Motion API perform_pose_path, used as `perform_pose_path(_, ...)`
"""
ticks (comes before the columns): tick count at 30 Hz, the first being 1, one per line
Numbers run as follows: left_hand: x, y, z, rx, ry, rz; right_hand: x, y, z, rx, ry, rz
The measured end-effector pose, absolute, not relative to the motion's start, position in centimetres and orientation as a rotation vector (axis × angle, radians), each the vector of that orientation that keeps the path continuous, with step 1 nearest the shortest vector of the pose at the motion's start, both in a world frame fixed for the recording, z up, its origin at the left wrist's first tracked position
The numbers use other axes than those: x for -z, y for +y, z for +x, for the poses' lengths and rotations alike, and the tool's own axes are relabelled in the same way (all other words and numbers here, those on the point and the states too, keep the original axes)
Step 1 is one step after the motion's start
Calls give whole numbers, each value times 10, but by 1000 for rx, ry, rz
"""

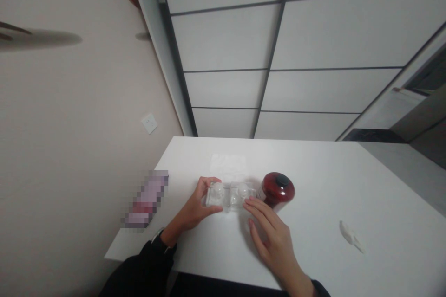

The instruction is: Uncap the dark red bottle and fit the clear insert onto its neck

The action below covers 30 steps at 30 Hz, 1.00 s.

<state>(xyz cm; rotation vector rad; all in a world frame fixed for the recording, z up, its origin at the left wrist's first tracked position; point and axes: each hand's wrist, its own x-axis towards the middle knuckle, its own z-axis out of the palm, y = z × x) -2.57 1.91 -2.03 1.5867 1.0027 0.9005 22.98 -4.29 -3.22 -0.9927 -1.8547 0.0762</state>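
A clear plastic case with rounded domes in its two halves is in the middle of the white table. My left hand grips its left end, thumb along the near edge and fingers at the far edge. The fingertips of my right hand touch the near right corner of the case. That hand's fingers are stretched out and its thumb is apart from the case. Just to the right of the case is a dark red, rounded bottle with a black top, partly behind my right hand.
A blurred pink and purple box lies at the table's left edge. On the right is a small white elongated object of unclear kind. A faint see-through sheet lies beyond the case. White panelled doors stand behind the table.
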Motion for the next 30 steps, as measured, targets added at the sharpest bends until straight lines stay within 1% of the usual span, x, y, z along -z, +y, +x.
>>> perform_pose_path(13, 19, 18, -26, -842, 1042, 1658, 33, -43, 230, -95, -1852, -998)
perform_pose_path(17, 20, 18, -26, -895, 1005, 1603, 33, -43, 230, -90, -1844, -998)
perform_pose_path(30, 13, 16, -26, -804, 1031, 1685, 28, -43, 232, -72, -1830, -970)
